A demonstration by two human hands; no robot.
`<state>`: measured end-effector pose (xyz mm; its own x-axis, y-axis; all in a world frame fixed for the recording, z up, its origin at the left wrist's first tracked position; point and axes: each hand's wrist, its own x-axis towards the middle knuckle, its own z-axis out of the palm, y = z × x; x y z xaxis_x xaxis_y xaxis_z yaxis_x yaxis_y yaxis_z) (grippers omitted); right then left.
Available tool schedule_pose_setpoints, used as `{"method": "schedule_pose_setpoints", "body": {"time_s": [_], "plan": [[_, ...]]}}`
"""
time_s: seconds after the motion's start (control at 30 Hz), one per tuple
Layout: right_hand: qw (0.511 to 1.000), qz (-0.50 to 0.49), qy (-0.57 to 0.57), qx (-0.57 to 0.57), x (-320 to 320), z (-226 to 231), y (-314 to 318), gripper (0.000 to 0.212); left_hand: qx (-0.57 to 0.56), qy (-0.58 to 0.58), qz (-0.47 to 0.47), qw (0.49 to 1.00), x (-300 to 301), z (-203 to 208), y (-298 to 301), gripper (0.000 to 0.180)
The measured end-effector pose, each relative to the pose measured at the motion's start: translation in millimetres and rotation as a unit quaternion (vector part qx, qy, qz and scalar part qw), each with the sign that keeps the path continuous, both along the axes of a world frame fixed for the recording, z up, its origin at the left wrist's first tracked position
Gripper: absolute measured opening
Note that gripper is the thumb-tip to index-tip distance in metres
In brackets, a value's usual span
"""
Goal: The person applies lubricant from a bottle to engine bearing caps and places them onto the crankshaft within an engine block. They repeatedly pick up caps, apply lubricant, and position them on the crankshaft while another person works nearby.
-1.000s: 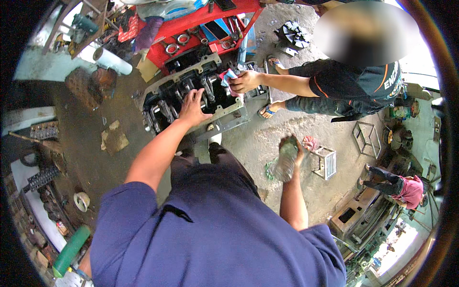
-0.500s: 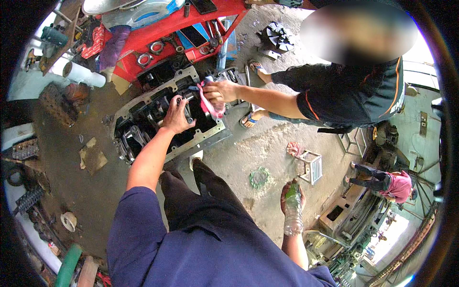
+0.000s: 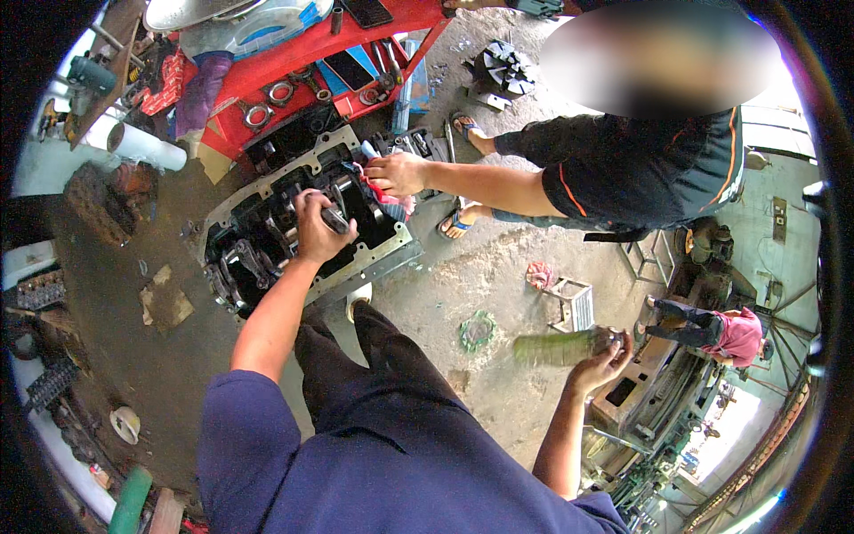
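Over the engine block (image 3: 365, 262), the left hand (image 3: 318, 230) is curled around a dark part (image 3: 335, 220). Well apart, the right hand (image 3: 602, 363) grips a greenish bottle (image 3: 559, 348) (blurred) by one end.

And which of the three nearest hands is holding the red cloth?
The co-worker's hand, reaching over the engine block; the person's left hand holds a dark object, the right hand a greenish bottle.

Left hand (image 3: 322, 228) and right hand (image 3: 607, 363) curled
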<state>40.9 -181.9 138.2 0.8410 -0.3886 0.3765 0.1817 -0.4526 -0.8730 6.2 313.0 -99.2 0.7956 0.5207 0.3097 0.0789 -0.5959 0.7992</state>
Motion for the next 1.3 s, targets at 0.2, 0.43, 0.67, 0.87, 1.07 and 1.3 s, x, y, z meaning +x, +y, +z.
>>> {"method": "schedule_pose_setpoints", "body": {"time_s": [0.2, 0.43, 0.67, 0.87, 1.07, 1.3], "plan": [[0.987, 0.028, 0.014, -0.160, 2.6, -9.2, 16.6, 0.034, -0.610, -0.162, 0.147, 0.762, -18.6, 31.1, 15.6, 0.026], [0.949, 0.291, 0.024, -0.119, -9.8, -69.3, 158.0, 0.034, -0.841, -0.195, 0.170, 0.475, -101.7, 129.5, 14.6, 0.048], [0.899, 0.420, -0.048, -0.115, -7.0, -87.0, 261.7, 0.041, -0.799, -0.160, 0.209, 0.541, -180.9, 163.1, 8.7, 0.071], [0.870, 0.460, -0.066, -0.164, -1.2, -102.3, 265.1, 0.041, -0.795, -0.150, 0.245, 0.534, -214.8, 177.4, 7.0, 0.074], [0.880, 0.447, -0.060, -0.150, 11.9, -99.6, 256.5, 0.042, -0.780, -0.155, 0.247, 0.553, -216.9, 179.7, 9.0, 0.081], [0.858, 0.479, -0.069, -0.170, 12.0, -88.1, 255.4, 0.051, -0.800, -0.178, 0.204, 0.535, -210.9, 171.7, 9.8, 0.060]]}}
